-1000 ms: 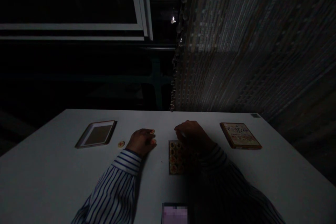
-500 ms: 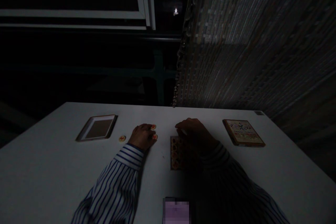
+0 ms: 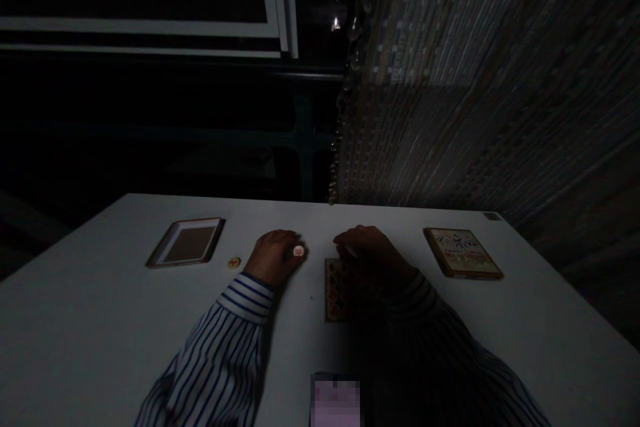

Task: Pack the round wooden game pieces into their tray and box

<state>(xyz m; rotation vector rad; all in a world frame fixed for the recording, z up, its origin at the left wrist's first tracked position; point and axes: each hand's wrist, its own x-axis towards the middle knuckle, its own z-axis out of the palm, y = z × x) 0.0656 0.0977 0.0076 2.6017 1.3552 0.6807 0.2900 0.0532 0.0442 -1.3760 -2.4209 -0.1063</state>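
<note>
My left hand (image 3: pixel 274 257) is closed over the white table. Between its thumb and fingers shows a round xiangqi piece (image 3: pixel 299 251) with a red character. A single xiangqi piece (image 3: pixel 233 263) with a red mark lies on the table just left of that hand. My right hand (image 3: pixel 371 251) hovers at the far edge of a shallow tray of round pieces (image 3: pixel 334 290), fingers bent together. What those fingers hold, if anything, is too dark to make out. The right hand and its shadowed sleeve hide most of the tray.
An open box part (image 3: pixel 207 255) with a brown inside lies at the left. On the right is a printed box lid (image 3: pixel 463 252). A blurred-out purple rectangle (image 3: pixel 335 403) sits at the near edge. A string curtain (image 3: pixel 425 100) hangs behind the table (image 3: pixel 100 293).
Two pieces showed at my left fingertips before; now one is visible, turned more face-on between thumb and fingers. My right hand has stayed nearly still at the tray.
</note>
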